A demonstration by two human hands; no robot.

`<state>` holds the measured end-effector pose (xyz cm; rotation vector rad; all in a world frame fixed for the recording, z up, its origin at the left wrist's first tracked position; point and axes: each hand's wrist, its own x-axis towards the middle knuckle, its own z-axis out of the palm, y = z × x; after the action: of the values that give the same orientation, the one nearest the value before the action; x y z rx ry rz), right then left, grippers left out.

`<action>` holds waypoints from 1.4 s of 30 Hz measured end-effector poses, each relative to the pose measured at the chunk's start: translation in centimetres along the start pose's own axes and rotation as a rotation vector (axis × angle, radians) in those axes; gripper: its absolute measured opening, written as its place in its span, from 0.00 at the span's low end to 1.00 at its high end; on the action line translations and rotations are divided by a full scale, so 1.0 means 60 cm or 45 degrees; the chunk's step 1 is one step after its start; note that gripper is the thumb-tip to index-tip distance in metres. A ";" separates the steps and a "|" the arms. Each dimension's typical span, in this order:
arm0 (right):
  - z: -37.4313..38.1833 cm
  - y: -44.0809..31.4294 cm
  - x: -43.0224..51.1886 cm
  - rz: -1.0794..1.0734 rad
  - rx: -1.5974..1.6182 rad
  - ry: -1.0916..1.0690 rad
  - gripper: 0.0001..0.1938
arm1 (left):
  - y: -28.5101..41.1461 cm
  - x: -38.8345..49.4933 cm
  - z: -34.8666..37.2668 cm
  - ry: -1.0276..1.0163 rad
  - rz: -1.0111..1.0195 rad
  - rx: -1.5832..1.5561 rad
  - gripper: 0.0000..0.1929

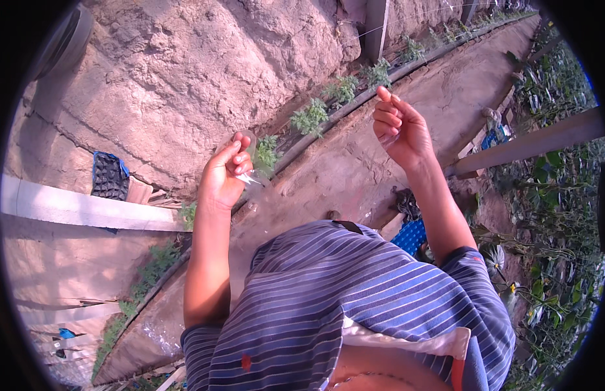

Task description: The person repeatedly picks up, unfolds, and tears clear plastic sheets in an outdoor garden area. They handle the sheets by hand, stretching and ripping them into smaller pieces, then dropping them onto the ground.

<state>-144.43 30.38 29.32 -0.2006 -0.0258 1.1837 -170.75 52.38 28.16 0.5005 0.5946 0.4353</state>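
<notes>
My left hand [227,171] is raised over the edge of the soil path, its fingers curled around a piece of clear plastic film [256,171]. The film hangs beside a small leafy plant [267,150]. To the right, my right hand [400,128] is held up over the path with the palm turned upward and the fingers bent. The index finger and thumb come close together near a row of plants; whether something thin lies between them is too small to tell. Below both hands is the striped shirt on my body.
A dark irrigation pipe [342,110] runs diagonally along the plants. A concrete post [92,209] lies across the left, near a black seedling tray [110,177]. Another post [532,141] crosses the right, by dense vines [551,195]. A rough earth bank [195,73] rises ahead.
</notes>
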 end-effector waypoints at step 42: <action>0.001 0.173 0.064 0.569 -1.285 -0.146 0.13 | -0.061 0.023 0.077 0.023 0.368 0.308 0.07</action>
<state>-152.49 37.65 27.28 -1.0653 -0.7189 1.5416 -165.95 48.72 28.83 0.8201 0.5976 0.6467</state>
